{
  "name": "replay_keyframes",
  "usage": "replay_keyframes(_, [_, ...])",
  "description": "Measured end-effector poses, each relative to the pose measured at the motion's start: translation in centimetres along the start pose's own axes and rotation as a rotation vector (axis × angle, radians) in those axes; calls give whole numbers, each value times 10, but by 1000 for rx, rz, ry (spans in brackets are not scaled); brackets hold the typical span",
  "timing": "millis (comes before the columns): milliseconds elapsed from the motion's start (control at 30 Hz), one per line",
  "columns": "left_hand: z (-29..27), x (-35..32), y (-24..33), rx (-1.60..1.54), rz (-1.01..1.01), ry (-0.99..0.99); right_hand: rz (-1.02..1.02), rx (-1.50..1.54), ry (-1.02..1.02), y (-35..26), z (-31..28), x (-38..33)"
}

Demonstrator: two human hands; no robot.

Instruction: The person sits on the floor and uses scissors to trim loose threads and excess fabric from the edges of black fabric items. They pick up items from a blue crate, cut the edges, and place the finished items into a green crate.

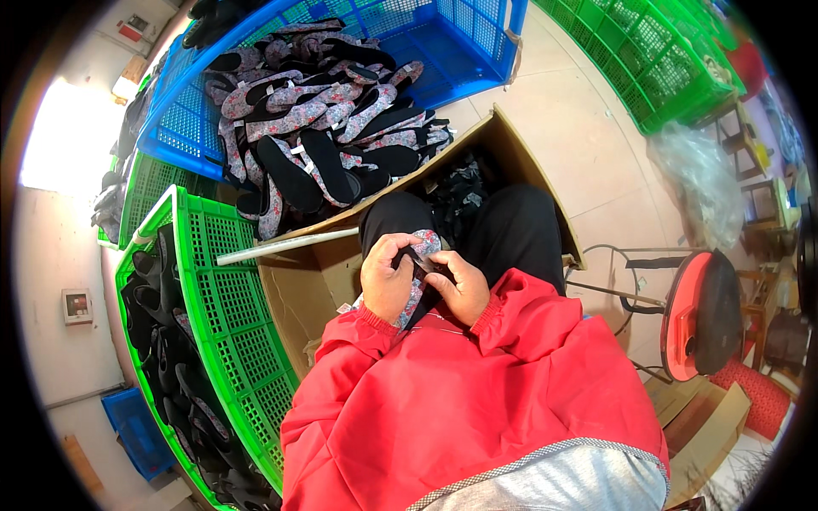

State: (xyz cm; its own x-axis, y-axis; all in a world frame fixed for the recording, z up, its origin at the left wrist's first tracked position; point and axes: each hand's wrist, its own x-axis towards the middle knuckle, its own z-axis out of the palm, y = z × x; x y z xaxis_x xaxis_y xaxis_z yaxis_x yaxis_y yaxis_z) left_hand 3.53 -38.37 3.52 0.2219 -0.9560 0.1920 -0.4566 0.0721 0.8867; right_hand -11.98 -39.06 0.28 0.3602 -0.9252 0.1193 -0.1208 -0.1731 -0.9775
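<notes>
Head view. Left hand (388, 285) and right hand (460, 288) both have a closed grip on one floral cloth shoe (419, 255), held over the lap above the open cardboard box (298, 289). A heap of like shoes fills the blue crate (477, 43); dark ones lie in the green crate (230, 298). The fingertips are partly hidden, so the hold seems shallow; a slip would likely drop the shoe into the box.

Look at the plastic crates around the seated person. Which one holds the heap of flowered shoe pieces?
The blue crate at the top, beyond the cardboard box. The flowered shoe pieces spill over its near edge; the green crates hold only dark pieces or look empty.
</notes>
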Motion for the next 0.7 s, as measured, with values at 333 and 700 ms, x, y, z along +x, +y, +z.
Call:
replay_keyframes(333, [2, -1, -1, -7, -16, 8, -2, 93, -1, 7, 3, 1])
replay_keyframes(700, [2, -1, 3, -36, -34, 11, 354, 720, 218, 26, -11, 15])
